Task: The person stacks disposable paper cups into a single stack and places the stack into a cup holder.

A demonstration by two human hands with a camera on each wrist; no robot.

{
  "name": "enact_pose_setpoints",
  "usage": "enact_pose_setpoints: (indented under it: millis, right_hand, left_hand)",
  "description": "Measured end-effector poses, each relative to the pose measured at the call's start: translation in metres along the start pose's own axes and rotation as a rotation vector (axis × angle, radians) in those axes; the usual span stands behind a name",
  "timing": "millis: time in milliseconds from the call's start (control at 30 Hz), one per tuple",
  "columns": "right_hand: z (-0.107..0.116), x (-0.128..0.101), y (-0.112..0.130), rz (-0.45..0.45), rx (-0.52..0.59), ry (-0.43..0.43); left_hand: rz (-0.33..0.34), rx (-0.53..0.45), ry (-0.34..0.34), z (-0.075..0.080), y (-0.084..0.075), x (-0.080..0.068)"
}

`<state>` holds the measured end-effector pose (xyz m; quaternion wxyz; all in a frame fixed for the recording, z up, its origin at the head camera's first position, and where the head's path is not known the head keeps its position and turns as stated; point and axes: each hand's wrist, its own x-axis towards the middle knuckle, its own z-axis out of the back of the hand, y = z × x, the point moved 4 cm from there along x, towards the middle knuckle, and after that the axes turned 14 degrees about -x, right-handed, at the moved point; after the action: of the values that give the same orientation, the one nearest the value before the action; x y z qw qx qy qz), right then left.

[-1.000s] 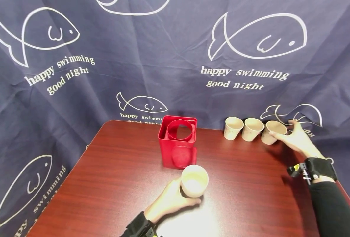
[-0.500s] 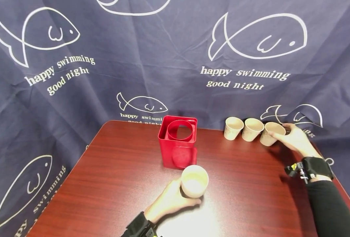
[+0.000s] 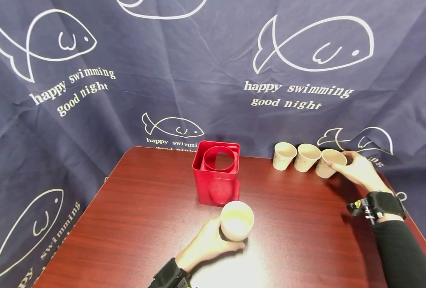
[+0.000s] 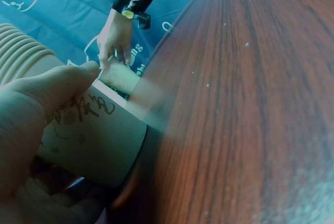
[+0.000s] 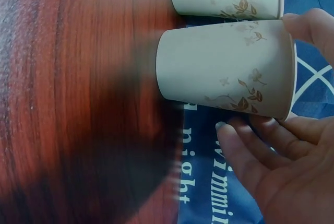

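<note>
A near cup (image 3: 236, 220) is gripped by the left hand (image 3: 203, 245) at the front of the table (image 3: 144, 208), the fingers and thumb curled round its side; it stands upright just in front of the red box (image 3: 216, 174). In the left wrist view the thumb (image 4: 57, 85) is seen pressed on the cup's printed wall. The red box is set mid-table, with a round red ring (image 3: 218, 158) inside its open top. Farther back and to the right, three cups are lined up at the table's far edge, close beside one another. The rightmost cup (image 3: 328, 163) is held by the right hand (image 3: 358, 170), with a thumb and fingers closed about its rim and side. The middle cup (image 3: 306, 157) and left cup (image 3: 283, 155) are left untouched. Behind everything a navy cloth (image 3: 162, 80) printed with fish is hung.
</note>
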<state>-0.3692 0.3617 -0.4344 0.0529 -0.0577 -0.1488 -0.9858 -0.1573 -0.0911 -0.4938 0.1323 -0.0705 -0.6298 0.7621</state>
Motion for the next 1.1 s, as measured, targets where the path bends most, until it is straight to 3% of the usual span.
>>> enact_pose_setpoints:
  millis: [367,800,1100]
  right_hand:
    - [0.009,-0.014,0.001,0.025,-0.019,-0.029]
    - [0.03,-0.029,-0.003,0.014,-0.057,-0.066]
    - [0.05,-0.043,0.008,0.039,-0.041,-0.115]
  left_hand:
    - [-0.009,-0.006,-0.001,-0.001,0.0,0.0]
    - [0.0,-0.006,0.002,0.0,0.001,0.0]
    - [-0.003,0.01,0.007,0.0,0.0,0.002]
